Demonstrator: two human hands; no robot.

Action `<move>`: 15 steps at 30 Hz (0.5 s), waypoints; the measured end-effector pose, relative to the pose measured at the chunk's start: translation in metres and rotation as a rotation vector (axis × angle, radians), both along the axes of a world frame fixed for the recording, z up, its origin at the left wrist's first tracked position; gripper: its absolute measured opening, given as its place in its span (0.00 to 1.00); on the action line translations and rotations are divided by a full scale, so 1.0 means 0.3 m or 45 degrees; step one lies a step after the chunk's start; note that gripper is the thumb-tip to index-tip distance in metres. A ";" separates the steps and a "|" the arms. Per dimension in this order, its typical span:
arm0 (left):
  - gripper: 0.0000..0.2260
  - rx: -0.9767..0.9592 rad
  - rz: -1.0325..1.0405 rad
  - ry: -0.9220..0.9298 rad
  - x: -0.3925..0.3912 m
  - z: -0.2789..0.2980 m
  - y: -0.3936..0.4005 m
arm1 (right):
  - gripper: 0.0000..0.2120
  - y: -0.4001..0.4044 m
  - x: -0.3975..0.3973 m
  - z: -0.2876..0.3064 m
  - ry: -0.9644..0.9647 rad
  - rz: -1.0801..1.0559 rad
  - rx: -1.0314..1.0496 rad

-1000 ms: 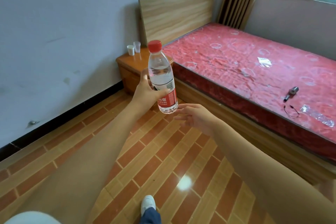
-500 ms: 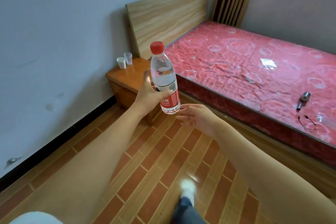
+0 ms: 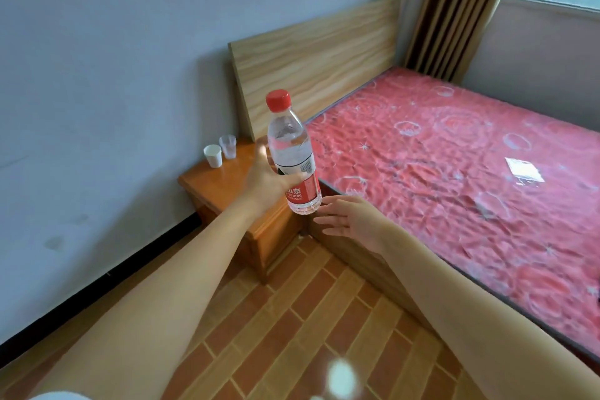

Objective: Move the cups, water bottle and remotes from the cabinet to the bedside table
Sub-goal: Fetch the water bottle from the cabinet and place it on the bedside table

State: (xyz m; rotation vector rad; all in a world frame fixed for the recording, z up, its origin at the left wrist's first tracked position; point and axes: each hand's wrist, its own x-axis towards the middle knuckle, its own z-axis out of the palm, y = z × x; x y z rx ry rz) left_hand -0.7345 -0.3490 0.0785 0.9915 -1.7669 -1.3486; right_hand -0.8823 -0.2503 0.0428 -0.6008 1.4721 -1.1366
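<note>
Now closer to the bench than half a second ago, bed and headboard larger in view. Left hand still out front, fingers wrapped round the middle of the water bottle, gripping it upright with a slight tilt, red cap on top, held in the air above the bench's right near edge. Right hand just below and right of the bottle base, fingers released, straight, apart from it. Far left on the bench: white cup and clear cup, side by side near the wall. Small white packet on the mattress, far right. Nothing between bottle and bench top.
</note>
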 end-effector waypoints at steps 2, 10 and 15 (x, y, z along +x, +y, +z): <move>0.37 0.021 0.033 0.012 -0.057 -0.005 -0.089 | 0.15 -0.101 -0.072 0.002 -0.007 -0.002 0.019; 0.32 0.016 0.129 -0.017 -0.198 -0.048 -0.443 | 0.16 -0.464 -0.212 -0.024 -0.042 0.084 0.064; 0.33 0.009 0.136 -0.028 -0.261 -0.091 -0.732 | 0.16 -0.752 -0.274 -0.058 -0.017 0.102 0.083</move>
